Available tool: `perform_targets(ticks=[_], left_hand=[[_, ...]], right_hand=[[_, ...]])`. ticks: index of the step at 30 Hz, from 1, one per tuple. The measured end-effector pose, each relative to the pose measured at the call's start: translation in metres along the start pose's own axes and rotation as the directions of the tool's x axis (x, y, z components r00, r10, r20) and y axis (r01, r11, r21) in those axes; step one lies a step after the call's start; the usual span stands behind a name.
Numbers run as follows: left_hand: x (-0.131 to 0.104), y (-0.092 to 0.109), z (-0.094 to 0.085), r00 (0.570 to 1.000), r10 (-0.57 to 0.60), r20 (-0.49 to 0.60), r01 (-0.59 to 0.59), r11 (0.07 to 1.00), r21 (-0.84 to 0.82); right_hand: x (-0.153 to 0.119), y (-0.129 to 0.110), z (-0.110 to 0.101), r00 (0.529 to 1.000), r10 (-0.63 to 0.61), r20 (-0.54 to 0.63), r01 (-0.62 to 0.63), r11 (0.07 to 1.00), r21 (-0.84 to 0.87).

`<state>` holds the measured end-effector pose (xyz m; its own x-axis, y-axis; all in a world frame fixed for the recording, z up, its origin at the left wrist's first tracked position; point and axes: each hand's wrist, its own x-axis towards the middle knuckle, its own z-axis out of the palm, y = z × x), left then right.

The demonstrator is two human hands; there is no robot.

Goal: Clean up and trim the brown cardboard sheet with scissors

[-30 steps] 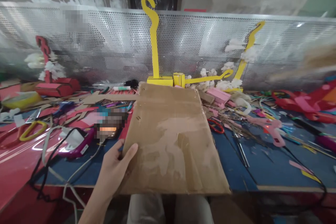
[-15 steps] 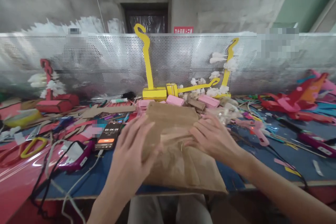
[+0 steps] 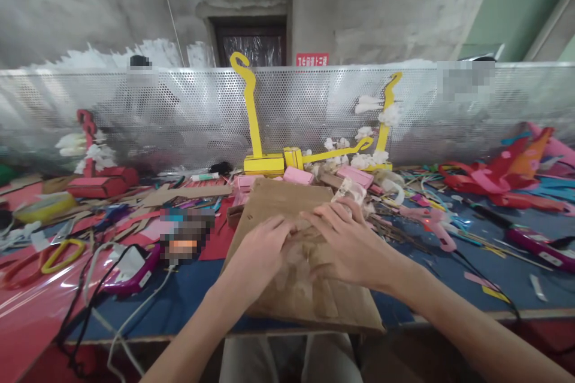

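A brown cardboard piece (image 3: pixel 314 305) lies at the table's front edge, over my lap. My left hand (image 3: pixel 259 254) rests on its middle, fingers closed and bent toward the right. Across from it, my right hand (image 3: pixel 353 245) is closed too, its fingertips almost meeting those of the left. Whatever is between the fingertips is hidden by the fingers. Wrinkled, shiny patches show on the cardboard below the hands. Just beyond my right hand is a crumpled clear plastic piece (image 3: pixel 350 191).
Yellow hook-topped stands (image 3: pixel 254 125) and pink blocks (image 3: pixel 299 176) are behind the cardboard. On the right lie a pink glue gun (image 3: pixel 433 224) and a purple tool (image 3: pixel 534 245). A corded phone (image 3: pixel 184 239), another purple tool (image 3: pixel 130 272) and yellow-handled scissors (image 3: pixel 63 255) are on the left.
My left hand has moved right from the cardboard's left side to its middle, and its fingers have closed. My right hand has shifted slightly left. A tan strip seen near it is now covered.
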<state>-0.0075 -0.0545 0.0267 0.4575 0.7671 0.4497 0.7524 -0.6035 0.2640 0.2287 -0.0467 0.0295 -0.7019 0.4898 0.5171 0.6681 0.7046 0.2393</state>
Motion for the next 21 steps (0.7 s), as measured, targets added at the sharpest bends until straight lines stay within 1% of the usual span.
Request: perform_targets(ticks=[2, 4, 6, 8, 9, 11, 13, 14, 15, 16, 17, 18, 19, 20, 21], left_hand=[[0.003, -0.001, -0.005, 0.998, 0.061, -0.008, -0.058, 0.981, 0.184], [0.006, -0.003, -0.009, 0.991, 0.135, -0.010, -0.123, 0.929, 0.348], [0.008, -0.003, -0.011, 0.978, 0.207, -0.007, -0.181, 0.870, 0.459], [0.008, -0.002, -0.008, 0.968, 0.249, -0.015, -0.206, 0.832, 0.514], [0.007, -0.001, -0.005, 0.968, 0.251, -0.020, -0.205, 0.830, 0.519], [0.004, 0.003, 0.003, 0.978, 0.204, -0.039, -0.161, 0.864, 0.478], [0.001, 0.007, 0.013, 0.994, 0.067, -0.085, -0.034, 0.938, 0.346], [-0.001, 0.009, 0.019, 0.994, -0.015, -0.108, 0.040, 0.972, 0.231], [-0.003, 0.011, 0.024, 0.987, -0.099, -0.129, 0.110, 0.991, 0.081], [-0.004, 0.014, 0.030, 0.976, -0.173, -0.136, 0.161, 0.982, -0.097], [-0.005, 0.017, 0.034, 0.964, -0.231, -0.128, 0.186, 0.938, -0.291], [-0.006, 0.020, 0.038, 0.960, -0.261, -0.100, 0.184, 0.861, -0.475], [-0.007, 0.023, 0.041, 0.964, -0.259, -0.061, 0.165, 0.760, -0.628], [-0.008, 0.025, 0.042, 0.972, -0.234, -0.020, 0.143, 0.656, -0.741], [-0.010, 0.027, 0.042, 0.981, -0.193, 0.017, 0.124, 0.558, -0.821]], right_hand=[[-0.003, 0.002, -0.004, 0.999, 0.023, 0.022, -0.023, 1.000, -0.017], [-0.005, 0.005, -0.007, 0.998, 0.045, 0.033, -0.042, 0.995, -0.092], [-0.004, 0.006, -0.008, 0.997, 0.055, 0.048, -0.046, 0.985, -0.168], [-0.003, 0.005, -0.007, 0.996, 0.082, 0.047, -0.070, 0.975, -0.212], [-0.003, 0.004, -0.006, 0.993, 0.116, 0.036, -0.104, 0.967, -0.232], [-0.003, 0.000, -0.001, 0.976, 0.213, -0.039, -0.216, 0.940, -0.263], [-0.003, -0.003, 0.004, 0.931, 0.332, -0.154, -0.360, 0.906, -0.221], [-0.003, -0.005, 0.007, 0.900, 0.388, -0.197, -0.419, 0.896, -0.149], [-0.003, -0.007, 0.009, 0.871, 0.441, -0.217, -0.459, 0.888, -0.037], [-0.004, -0.010, 0.011, 0.848, 0.487, -0.212, -0.475, 0.874, 0.106], [-0.005, -0.012, 0.013, 0.835, 0.518, -0.185, -0.466, 0.845, 0.262], [-0.006, -0.015, 0.015, 0.840, 0.524, -0.141, -0.435, 0.805, 0.403], [-0.007, -0.019, 0.018, 0.856, 0.507, -0.097, -0.396, 0.765, 0.508], [-0.009, -0.022, 0.020, 0.877, 0.476, -0.059, -0.361, 0.737, 0.571], [-0.012, -0.026, 0.023, 0.896, 0.442, -0.027, -0.339, 0.725, 0.599]])
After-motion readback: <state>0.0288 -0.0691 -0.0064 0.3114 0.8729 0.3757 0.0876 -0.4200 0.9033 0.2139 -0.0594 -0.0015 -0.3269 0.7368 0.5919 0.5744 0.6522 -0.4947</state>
